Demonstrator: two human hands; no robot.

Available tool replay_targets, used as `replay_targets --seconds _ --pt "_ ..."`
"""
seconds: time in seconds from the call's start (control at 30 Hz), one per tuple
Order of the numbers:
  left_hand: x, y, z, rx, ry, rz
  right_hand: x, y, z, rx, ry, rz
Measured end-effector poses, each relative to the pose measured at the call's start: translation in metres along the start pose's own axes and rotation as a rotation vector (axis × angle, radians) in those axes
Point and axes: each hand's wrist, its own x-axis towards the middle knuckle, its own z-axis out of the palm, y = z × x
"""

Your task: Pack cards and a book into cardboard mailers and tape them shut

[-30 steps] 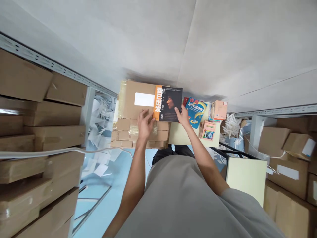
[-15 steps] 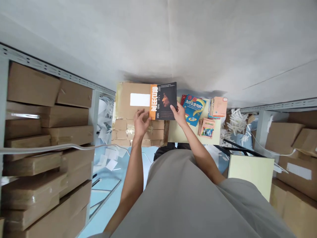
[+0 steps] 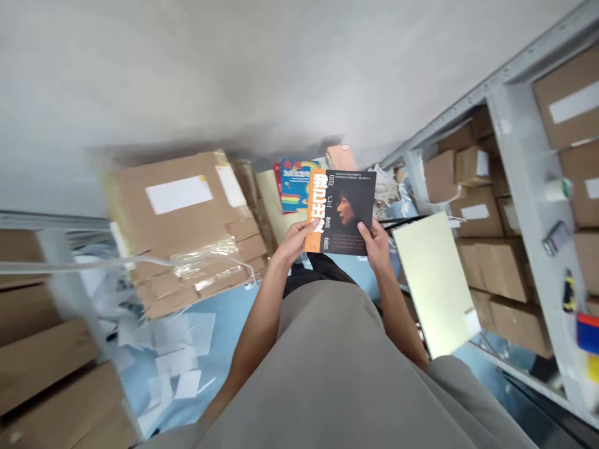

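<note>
A black book [image 3: 350,215] with an orange strip and a portrait on its cover is held up before me, its front facing me. My left hand [image 3: 294,242] pinches its lower left edge, thumb on the orange strip. At the lower right, my right hand [image 3: 375,244] grips the other edge with its thumb on the cover. Beyond the book, a blue children's book [image 3: 294,194] lies on a pale yellow table [image 3: 271,202], partly covered from view. A pinkish book stack [image 3: 340,157] shows behind the top edge.
A large taped cardboard box [image 3: 163,231] with white labels stands to the left. Shelves of cartons [image 3: 496,265] line the right side, and more cartons [image 3: 47,368] are at lower left. A pale yellow board [image 3: 433,287] is at my right. Paper scraps [image 3: 180,362] litter the blue floor.
My view has swung to the right. The book has come nearer to me, away from above the cardboard box. My left hand, open beside the book before, now grips its left edge.
</note>
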Motion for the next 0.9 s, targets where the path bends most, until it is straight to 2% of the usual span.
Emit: replay_targets --seconds 0.13,0.23,0.43,0.53,0.63,0.73,0.8,0.9 --pt "0.011 -0.033 0.061 0.047 -0.186 -0.09 -0.059 -0.003 -0.067 -0.133 0.234 0.047" --pt "0.009 -0.053 0.099 0.102 -0.267 -0.119 -0.088 0.004 -0.105 -0.174 0.366 0.08" --pt "0.004 -0.079 0.16 0.204 -0.295 -0.084 -0.114 0.035 -0.162 -0.126 0.427 0.117" --pt "0.01 -0.095 0.2 0.265 -0.293 -0.051 -0.12 0.057 -0.196 -0.163 0.43 0.1" --pt "0.023 -0.12 0.254 0.345 -0.285 0.011 -0.129 0.081 -0.237 -0.341 0.525 0.084" --pt "0.038 -0.159 0.314 0.426 -0.308 0.069 -0.14 0.098 -0.281 -0.509 0.606 0.05" --pt "0.047 -0.189 0.355 0.476 -0.333 0.104 -0.144 0.104 -0.309 -0.484 0.61 0.058" --pt "0.052 -0.233 0.41 0.61 -0.397 0.191 -0.142 0.111 -0.347 -0.288 0.611 0.12"
